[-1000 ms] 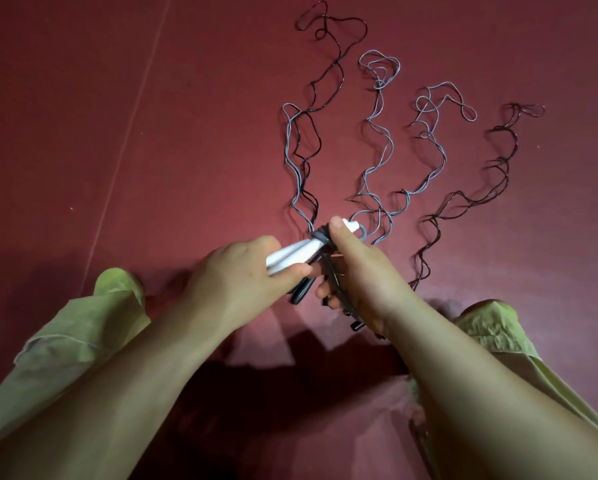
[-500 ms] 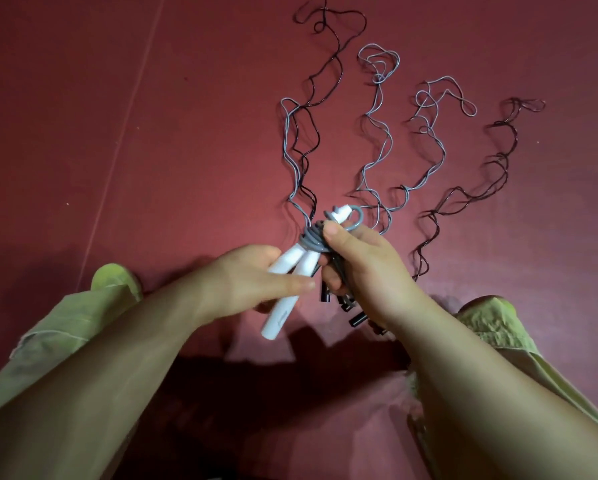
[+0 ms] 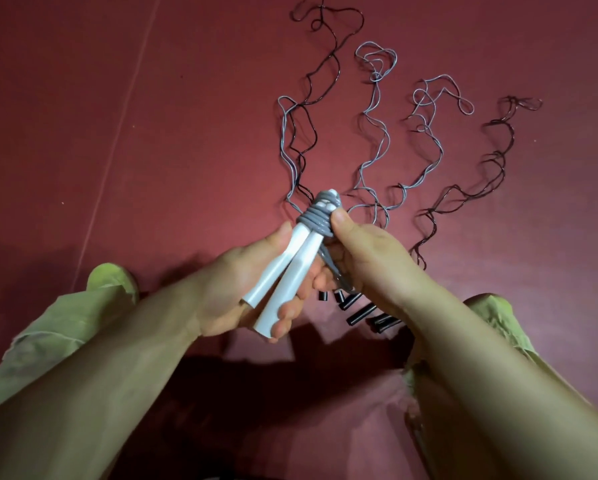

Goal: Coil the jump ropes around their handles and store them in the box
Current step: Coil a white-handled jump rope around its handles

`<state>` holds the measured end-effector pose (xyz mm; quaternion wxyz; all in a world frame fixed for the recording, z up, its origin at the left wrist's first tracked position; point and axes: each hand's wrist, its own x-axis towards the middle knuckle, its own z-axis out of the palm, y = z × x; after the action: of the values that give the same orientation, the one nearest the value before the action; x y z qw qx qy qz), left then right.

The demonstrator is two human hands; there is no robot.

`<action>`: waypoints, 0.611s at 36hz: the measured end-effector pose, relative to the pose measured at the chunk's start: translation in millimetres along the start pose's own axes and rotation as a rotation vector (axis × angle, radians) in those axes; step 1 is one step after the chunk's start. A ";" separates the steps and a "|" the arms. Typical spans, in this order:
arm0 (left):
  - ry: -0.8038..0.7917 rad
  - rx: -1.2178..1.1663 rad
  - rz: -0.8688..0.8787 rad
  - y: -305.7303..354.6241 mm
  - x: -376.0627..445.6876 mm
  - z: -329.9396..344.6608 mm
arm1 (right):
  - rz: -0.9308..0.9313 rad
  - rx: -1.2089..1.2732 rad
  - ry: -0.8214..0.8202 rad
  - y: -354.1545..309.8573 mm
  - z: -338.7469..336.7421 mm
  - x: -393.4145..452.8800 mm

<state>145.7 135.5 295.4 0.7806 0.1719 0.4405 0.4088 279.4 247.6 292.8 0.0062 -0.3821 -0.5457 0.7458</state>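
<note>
Gripping white handles [image 3: 283,271] in left hand [image 3: 242,289], pinching grey cord [image 3: 316,220] in right hand [image 3: 367,258].

Winding thin, springy, kink-prone cord near handle tops; probably needing steady tension against unwinding; leaving loose ropes [image 3: 425,140] sprawling on red floor [image 3: 152,133], black handles [image 3: 360,311] underneath; seeing no box.

Hidden and cropped regions, located from the white handles [image 3: 283,271]. Their lower ends sit behind the left hand's [image 3: 242,289] fingertips [image 3: 283,327]. Right of them, the grey cord [image 3: 316,220] passes behind the right hand [image 3: 370,258], which also covers the upper ends of the black handles [image 3: 360,311] on the floor. Far above, the topmost black rope [image 3: 328,64] is cut by the picture's upper edge. Both forearms run off the bottom edge.
</note>
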 end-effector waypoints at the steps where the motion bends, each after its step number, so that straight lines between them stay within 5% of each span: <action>1: 0.049 0.036 0.008 0.5 -0.1 1.9 | 0.000 -0.095 0.022 0.1 -0.4 -1.8; 5: 0.291 0.223 -0.012 -0.5 1.2 3.8 | 0.038 -0.390 0.149 1.0 -0.6 -4.0; 10: 0.459 0.413 -0.060 -3.7 6.1 -1.3 | -0.019 -0.457 0.216 5.4 3.3 -4.5; 22: 0.714 1.201 0.000 -21.1 12.6 -25.1 | 0.130 -0.100 0.209 19.6 18.1 16.2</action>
<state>138.6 130.4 261.4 0.3581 0.4288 0.8198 0.1260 265.5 231.9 269.7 -0.0044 -0.4920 -0.5527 0.6726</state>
